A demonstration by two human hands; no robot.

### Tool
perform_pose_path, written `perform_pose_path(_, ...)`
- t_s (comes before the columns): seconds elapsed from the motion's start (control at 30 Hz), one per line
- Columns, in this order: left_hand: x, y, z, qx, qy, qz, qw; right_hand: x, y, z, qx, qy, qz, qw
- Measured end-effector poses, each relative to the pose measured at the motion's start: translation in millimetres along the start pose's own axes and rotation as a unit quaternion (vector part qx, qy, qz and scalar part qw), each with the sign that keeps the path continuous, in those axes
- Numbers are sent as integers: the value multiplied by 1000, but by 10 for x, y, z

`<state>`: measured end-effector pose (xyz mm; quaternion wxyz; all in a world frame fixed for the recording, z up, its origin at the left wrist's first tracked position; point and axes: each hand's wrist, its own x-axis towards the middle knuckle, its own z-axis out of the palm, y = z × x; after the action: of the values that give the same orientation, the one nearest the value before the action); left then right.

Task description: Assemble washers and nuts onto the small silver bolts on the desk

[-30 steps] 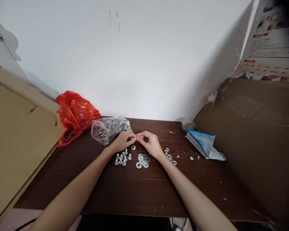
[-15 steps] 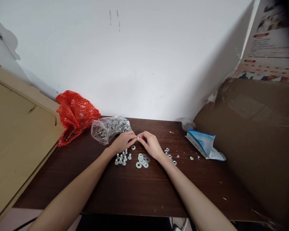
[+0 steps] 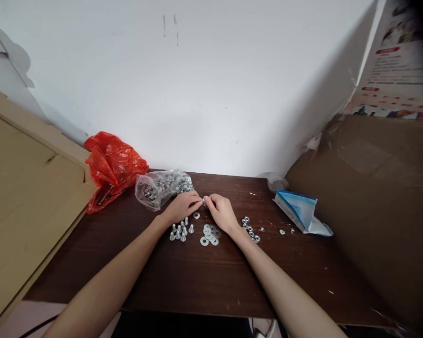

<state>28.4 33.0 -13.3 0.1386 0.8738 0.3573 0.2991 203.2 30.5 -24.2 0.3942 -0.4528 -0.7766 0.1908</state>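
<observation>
My left hand [image 3: 183, 206] and my right hand [image 3: 221, 212] meet fingertip to fingertip over the table. Both are closed in a pinch on one small silver bolt [image 3: 203, 201], mostly hidden by the fingers; whether a nut is on it I cannot tell. Just below the fingers lies a single washer [image 3: 196, 215]. Several bolts [image 3: 178, 232] stand on their heads in a group beneath my left wrist. A loose pile of flat washers [image 3: 208, 234] sits between my forearms. To the right of my right wrist, several nuts [image 3: 250, 228] lie in a slanting double row.
A clear plastic bag of metal hardware [image 3: 162, 185] lies behind my left hand, with a red plastic bag [image 3: 114, 162] left of it. An opened blue-and-white packet [image 3: 299, 211] is at the right. Cardboard panels [image 3: 31, 188] flank the dark table [image 3: 183, 281]; a wall closes the back.
My right hand's fingertips have shifted slightly and closed nearer the left ones around the bolt. The view has moved a little; the groups of parts look the same.
</observation>
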Motion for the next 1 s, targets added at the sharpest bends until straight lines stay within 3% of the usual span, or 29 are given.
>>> perform_pose_path(1.0, -7, -10, 0, -10, 0, -8, 1000, 20, 10, -44, 149, -3, -48, 988)
